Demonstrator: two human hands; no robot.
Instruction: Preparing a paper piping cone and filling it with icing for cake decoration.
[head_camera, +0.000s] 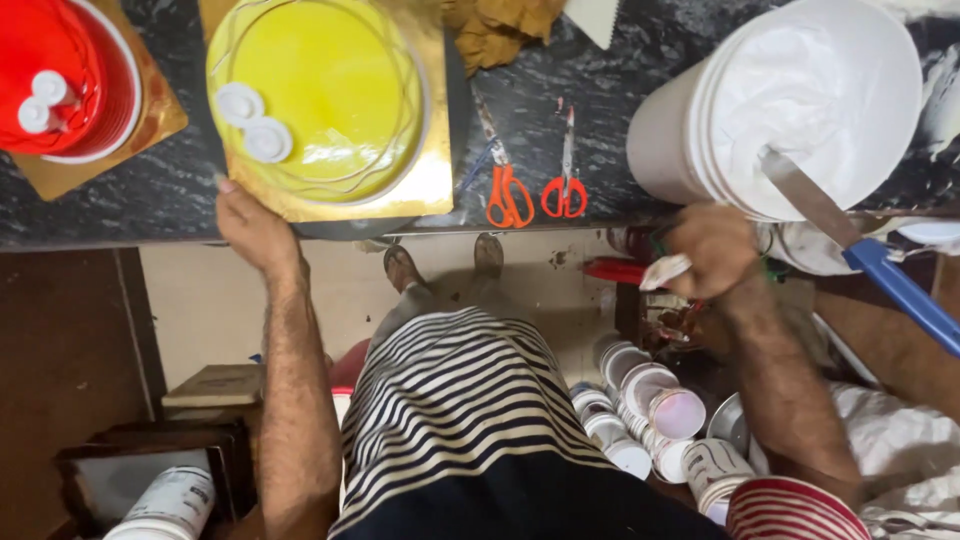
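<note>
A round yellow-glazed cake (320, 90) with two white discs on its left side sits on a gold square board (430, 185) on the dark marble counter. My left hand (250, 225) rests at the counter's front edge, touching the board's lower left corner. My right hand (705, 250) is below the counter edge at the right, its fingers closed around a small white object (665, 270), just under a big white bucket of white cream (800, 100). A spatula with a blue handle (900, 285) leans out of the bucket.
A red cake (60, 75) on a gold board sits at far left. Two orange-handled scissors (510, 195) (565, 190) lie on the counter (120, 200). Stacked white cups (650, 410) and tubs crowd the floor at right; a white tub (165, 505) stands at lower left.
</note>
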